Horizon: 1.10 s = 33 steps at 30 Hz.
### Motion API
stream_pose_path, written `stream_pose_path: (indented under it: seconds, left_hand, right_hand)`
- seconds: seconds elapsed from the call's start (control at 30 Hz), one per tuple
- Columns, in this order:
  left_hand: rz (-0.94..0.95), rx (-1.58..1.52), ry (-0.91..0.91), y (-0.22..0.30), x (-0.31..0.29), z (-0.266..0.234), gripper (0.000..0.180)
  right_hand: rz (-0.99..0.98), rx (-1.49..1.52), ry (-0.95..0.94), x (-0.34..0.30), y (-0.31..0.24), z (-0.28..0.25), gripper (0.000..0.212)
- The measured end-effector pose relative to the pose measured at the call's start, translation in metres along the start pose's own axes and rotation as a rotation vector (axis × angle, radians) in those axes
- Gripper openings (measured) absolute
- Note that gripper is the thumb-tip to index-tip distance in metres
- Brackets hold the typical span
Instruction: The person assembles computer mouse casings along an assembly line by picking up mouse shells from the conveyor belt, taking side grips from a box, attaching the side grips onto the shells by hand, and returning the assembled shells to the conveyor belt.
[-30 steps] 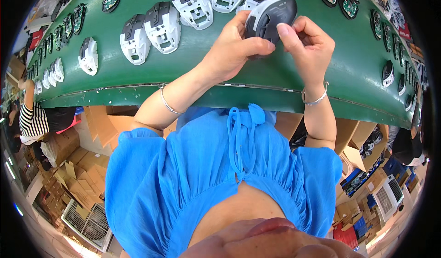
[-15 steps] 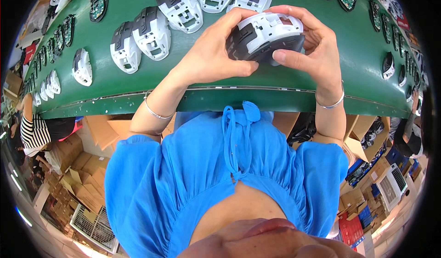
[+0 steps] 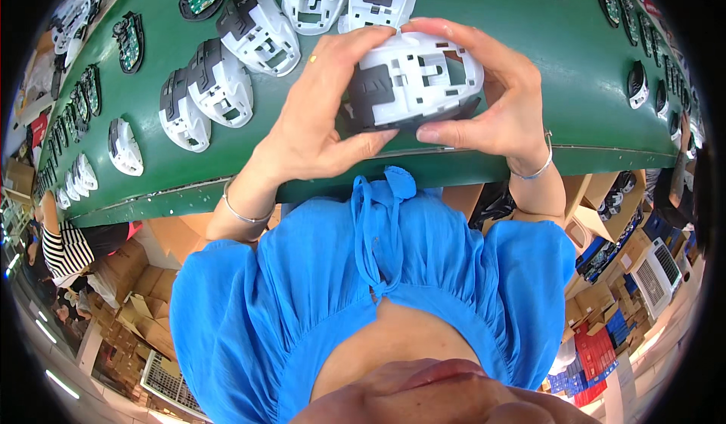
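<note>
Above the table's near edge, a partly assembled computer mouse (image 3: 423,78) is held between both my hands, its white slotted upper shell turned toward me. A dark panel covers its left end, and a bit of the black base shows below. My left hand (image 3: 314,114) is closed on the left end, fingers over the far side and thumb along the near side. On the other end, my right hand (image 3: 503,95) grips with its thumb at the near lower edge. Just left lie more white-and-black mouse shells (image 3: 221,84). The mouse's underside is hidden.
The green table (image 3: 575,106) curves across the view. Circuit boards in black bases (image 3: 130,42) line its left and right parts. A lone white shell (image 3: 125,147) lies near the left edge. A person in striped clothing (image 3: 66,250) sits left; cardboard boxes (image 3: 147,314) stand behind.
My hands have come a little closer to me and leftward with the mouse. It has tipped so more of its white top shows and less of its black base. The whole view has also shifted.
</note>
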<state>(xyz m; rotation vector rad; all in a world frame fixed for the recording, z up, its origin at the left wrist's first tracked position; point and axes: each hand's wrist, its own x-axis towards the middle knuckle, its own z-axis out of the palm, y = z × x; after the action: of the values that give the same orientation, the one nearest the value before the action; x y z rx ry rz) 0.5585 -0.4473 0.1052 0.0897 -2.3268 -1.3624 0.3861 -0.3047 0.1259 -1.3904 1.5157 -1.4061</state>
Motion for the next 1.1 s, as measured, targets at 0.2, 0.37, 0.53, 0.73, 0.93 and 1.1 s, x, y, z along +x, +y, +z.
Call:
stream_pose_path:
  seconds: [0.2,0.37,0.53,0.73,0.93,1.1]
  left_hand:
    - [0.175,0.143,0.052,-0.005,-0.005,0.01,0.085]
    - [0.121,0.114,0.046,-0.002,-0.006,0.005,0.08]
    - [-0.003,0.068,0.077,0.002,-0.006,0.0,0.073]
    - [0.046,-0.096,0.005,0.0,-0.01,-0.001,0.073]
    - [0.117,-0.312,0.077,-0.004,-0.017,0.003,0.067]
    - [-0.007,-0.245,0.055,-0.001,-0.015,-0.001,0.074]
  right_hand:
    - [-0.146,-0.131,-0.015,0.001,0.0,-0.002,0.078]
    - [-0.125,-0.184,-0.081,0.002,0.004,-0.004,0.081]
    - [0.034,0.112,0.003,0.006,0.009,0.01,0.072]
    - [-0.057,0.081,-0.218,0.006,0.013,0.005,0.081]
    - [-0.188,0.106,-0.135,0.004,0.012,0.016,0.076]
    - [-0.105,0.068,-0.206,0.013,0.014,0.007,0.081]
